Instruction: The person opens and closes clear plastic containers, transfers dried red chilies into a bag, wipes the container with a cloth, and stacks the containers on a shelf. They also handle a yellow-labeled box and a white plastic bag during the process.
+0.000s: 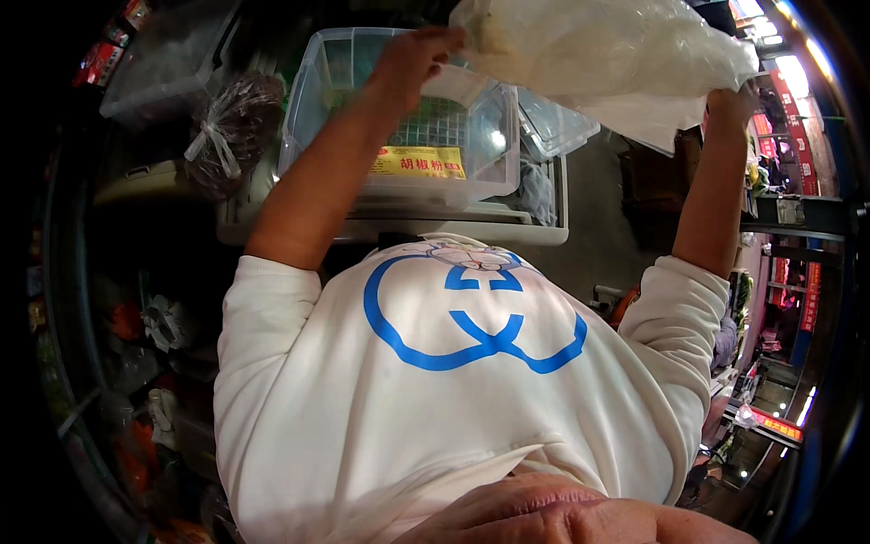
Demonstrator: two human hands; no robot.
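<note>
Both my arms are raised in front of my white sweatshirt with its blue outline. My left hand (pixel 412 56) grips the left edge of a large clear plastic bag (pixel 598 45) that holds something pale. The bag's right side is pinched by my right hand (pixel 728 104). The bag hangs stretched between the two hands, above a clear plastic bin (pixel 313 100) with a yellow label.
The bin rests on a white ledge (pixel 390 233). A knotted bag of dark goods (pixel 231 127) lies to its left, and a clear lid (pixel 555 125) to its right. Dim shelves with packed goods line the left; lit stalls show at far right.
</note>
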